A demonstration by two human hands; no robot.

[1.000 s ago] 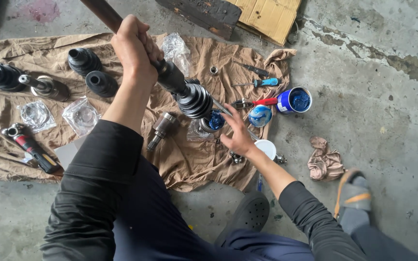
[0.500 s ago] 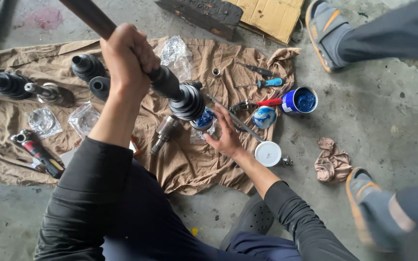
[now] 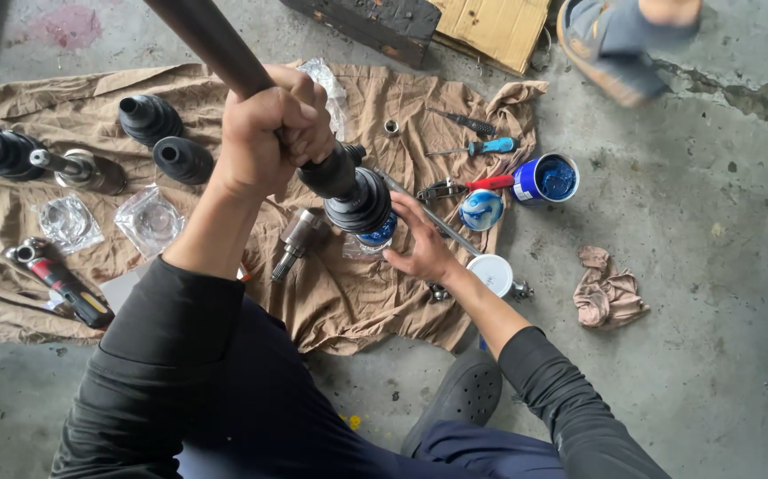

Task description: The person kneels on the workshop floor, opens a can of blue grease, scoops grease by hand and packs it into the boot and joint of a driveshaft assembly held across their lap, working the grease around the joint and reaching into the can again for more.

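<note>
Your shaft runs off the top edge; your left hand hides its middle. The boot covers the blue pouch. A passer-by's blurred shoe is cropped above.

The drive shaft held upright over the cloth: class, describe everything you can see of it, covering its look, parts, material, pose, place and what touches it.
The drive shaft is a long, dark, dull metal-looking rod that slants from the top edge of the picture down to the brown cloth. At its lower end sits a black ribbed rubber boot, widening downwards, with a blue-smeared part just beneath it. The left hand grips the rod above the boot. The right hand, fingers spread, lies close beside the boot's lower end; whether they touch cannot be told.
</note>
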